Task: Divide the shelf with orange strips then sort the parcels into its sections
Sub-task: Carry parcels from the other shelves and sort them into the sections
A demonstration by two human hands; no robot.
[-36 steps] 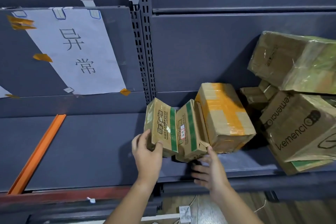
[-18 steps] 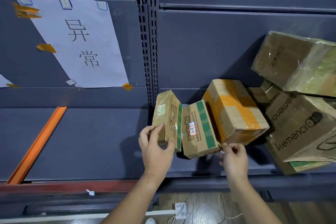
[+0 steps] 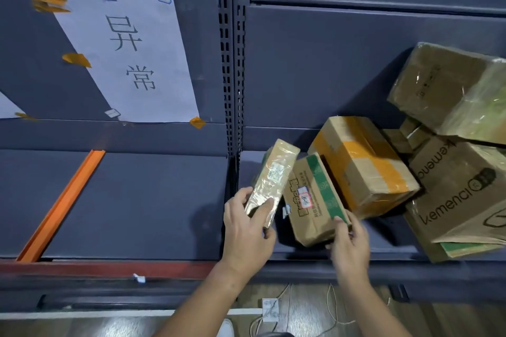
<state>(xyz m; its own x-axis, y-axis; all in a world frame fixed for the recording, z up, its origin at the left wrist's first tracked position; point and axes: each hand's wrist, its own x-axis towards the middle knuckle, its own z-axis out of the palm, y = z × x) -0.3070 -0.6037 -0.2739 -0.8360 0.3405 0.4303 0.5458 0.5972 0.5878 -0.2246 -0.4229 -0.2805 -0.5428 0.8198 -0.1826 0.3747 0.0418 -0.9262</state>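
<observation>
On the right bay of the shelf (image 3: 137, 200), near the upright post (image 3: 232, 76), my left hand (image 3: 246, 230) is wrapped round the lower end of a slim taped parcel (image 3: 275, 180), thumb on its face, fingers behind it. Parcel stands tilted, top leaning right, lower end apparently clear of the shelf floor. My right hand (image 3: 350, 246) pinches the near bottom corner of the green-striped box (image 3: 315, 200), thumb on top, fingers curled under. That box is tipped up too, just beside the slim parcel on one side and leaning against the orange-taped box (image 3: 364, 164) on the other. Can't tell if slim parcel and green-striped box actually touch.

Further right: pile of bigger cartons, a kemenci-printed box (image 3: 460, 200) low down with a plastic-wrapped box (image 3: 449, 90) resting on top, against the back wall.

Left bay: one orange strip (image 3: 60, 205) lies front to back across the shelf floor, no parcels near it. White paper sign (image 3: 128, 52) with two characters is taped to the back panel above. Floor below shows cables and a power strip (image 3: 269, 309).
</observation>
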